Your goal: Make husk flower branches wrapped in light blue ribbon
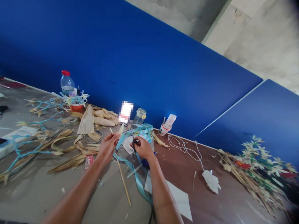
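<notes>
Between the fingertips of my left hand [109, 145] is a small pale piece of dried corn husk [121, 130], pointing up. My right hand [143, 147] is closed round the dark handles of a pair of scissors [134, 140], whose blades point up and away, a little right of the husk and apart from it. Beneath and behind both hands lies a loose light-blue ribbon [137, 175]. A thin tan stick [123, 180] lies on the table below my left hand. Long dried husks [67, 161] are spread to the left.
At the back stand a red-capped bottle [67, 84], an orange cup [76, 107], a clear jar [140, 115] and a white cup [164, 128]. A white cable [185, 149] coils at right. White flowers [261, 158] lie far right. A blue partition [149, 68] closes off the table's back.
</notes>
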`<state>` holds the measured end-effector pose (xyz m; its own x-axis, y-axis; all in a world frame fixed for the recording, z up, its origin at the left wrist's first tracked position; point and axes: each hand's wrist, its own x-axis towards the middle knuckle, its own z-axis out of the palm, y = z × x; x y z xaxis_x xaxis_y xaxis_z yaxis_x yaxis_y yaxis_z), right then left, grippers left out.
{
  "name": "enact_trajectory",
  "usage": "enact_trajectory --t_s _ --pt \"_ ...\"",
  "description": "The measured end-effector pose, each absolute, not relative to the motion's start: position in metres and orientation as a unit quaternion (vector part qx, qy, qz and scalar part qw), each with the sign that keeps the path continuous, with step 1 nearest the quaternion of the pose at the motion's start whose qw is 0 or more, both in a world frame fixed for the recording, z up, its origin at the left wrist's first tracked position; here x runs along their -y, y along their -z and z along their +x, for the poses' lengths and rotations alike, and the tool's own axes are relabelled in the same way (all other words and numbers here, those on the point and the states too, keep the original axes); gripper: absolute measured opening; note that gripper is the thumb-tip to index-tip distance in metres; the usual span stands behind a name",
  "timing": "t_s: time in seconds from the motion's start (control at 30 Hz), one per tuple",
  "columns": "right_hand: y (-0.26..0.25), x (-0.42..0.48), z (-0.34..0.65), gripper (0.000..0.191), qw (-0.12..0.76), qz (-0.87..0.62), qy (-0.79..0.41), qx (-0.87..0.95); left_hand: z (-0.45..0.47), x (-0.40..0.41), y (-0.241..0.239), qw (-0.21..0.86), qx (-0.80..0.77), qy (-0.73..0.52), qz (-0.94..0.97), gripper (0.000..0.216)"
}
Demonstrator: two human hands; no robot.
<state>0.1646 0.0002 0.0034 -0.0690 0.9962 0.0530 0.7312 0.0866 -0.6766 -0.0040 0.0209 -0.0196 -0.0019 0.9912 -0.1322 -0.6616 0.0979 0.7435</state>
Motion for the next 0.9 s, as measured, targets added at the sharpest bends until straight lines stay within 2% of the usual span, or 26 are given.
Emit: enact_trajectory --t_s 0.1,0.27,0.5,0.9 --pt "-0.015 0.0 0.184 0.032 0.323 -0.56 -0.384 0.66 -0.005 -0.022 0.022 0.649 -0.366 -0.608 0.274 0.03" --pt "-0.027 0.009 0.201 0.034 0.3 -0.494 -0.477 0.662 -0.005 -0.024 0.026 0.628 -0.395 -0.597 0.306 0.031" --pt "-0.016 0.007 0.199 0.029 0.231 -0.494 -0.45 0.707 -0.004 -0.018 0.017 0.64 -0.398 -0.567 0.332 0.03" --pt "-0.017 0.005 0.193 0.029 0.244 -0.468 -0.507 0.681 -0.004 -0.015 0.012 0.579 -0.408 -0.514 0.483 0.032"
